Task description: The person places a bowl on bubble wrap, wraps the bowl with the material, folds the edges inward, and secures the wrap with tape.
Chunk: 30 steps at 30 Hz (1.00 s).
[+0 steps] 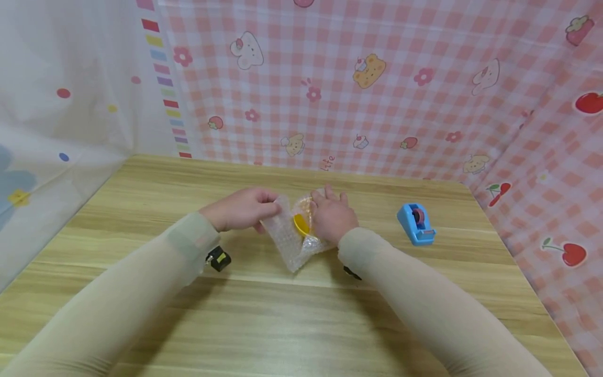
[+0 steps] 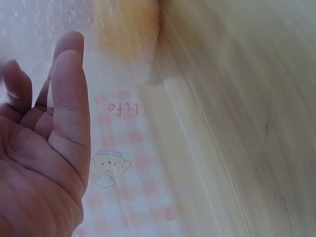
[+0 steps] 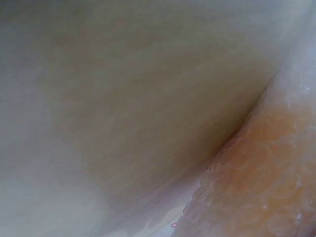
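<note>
A sheet of bubble wrap [image 1: 287, 246] lies on the table in front of me, folded partly over a yellow object with a curved edge [image 1: 301, 225]. Its kind is hidden by the wrap and my hand. At the left flap, my left hand [image 1: 246, 209] pinches the wrap's edge between thumb and fingers. From the right, my right hand [image 1: 333, 215] presses on the folded side over the yellow object, fingers spread. In the left wrist view the object shows orange-yellow through the bubble wrap [image 2: 39, 19]; in the right wrist view the bubble wrap [image 3: 266, 182] fills the lower right corner.
To the right of the hands stands a blue tape dispenser [image 1: 416, 224] with a pink roll of tape. The wooden table [image 1: 282, 324] meets a pink checked cloth [image 1: 311, 110] at the back and right, and a white dotted sheet [image 1: 66, 125] at the left.
</note>
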### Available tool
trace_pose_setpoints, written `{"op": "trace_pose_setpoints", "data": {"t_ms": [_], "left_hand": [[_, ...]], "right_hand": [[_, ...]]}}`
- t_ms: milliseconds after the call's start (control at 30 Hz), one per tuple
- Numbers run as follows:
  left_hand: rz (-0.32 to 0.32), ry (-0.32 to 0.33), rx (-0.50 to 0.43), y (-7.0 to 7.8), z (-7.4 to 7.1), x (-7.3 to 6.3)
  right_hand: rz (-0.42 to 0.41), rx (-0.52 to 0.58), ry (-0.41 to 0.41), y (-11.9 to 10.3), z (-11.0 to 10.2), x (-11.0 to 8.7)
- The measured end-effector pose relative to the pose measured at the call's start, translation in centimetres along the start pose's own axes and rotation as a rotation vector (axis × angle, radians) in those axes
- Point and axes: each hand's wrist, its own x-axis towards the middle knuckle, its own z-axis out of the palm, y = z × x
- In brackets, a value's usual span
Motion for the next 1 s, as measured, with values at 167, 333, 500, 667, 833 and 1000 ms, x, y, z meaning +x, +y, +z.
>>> {"op": "trace_pose_setpoints", "data": {"t_ms": [167,333,500,667,833,1000], "left_hand": [[-0.003,0.035,-0.027,0.6,0.4,0.1],[-0.006,0.045,-0.076,0.9,0.9,0.4],[0.006,0.036,-0.138,1.0,1.3,0.7],[0.018,0.030,-0.203,1.0,1.7,0.6],[0.024,0.029,-0.257,0.9,2.0,0.5],[0.039,0.019,-0.290,0.9,2.2,0.6]], "right_hand": [[0.015,0.008,-0.008,0.0,0.0,0.0],[0.029,0.016,-0.016,0.0,0.0,0.0],[0.034,0.021,-0.010,-0.1,0.1,0.1],[0.002,0.005,-0.002,0.0,0.0,0.2],[-0.040,-0.024,-0.005,0.1,0.0,0.3],[-0.064,-0.063,-0.020,0.2,-0.1,0.4]]}}
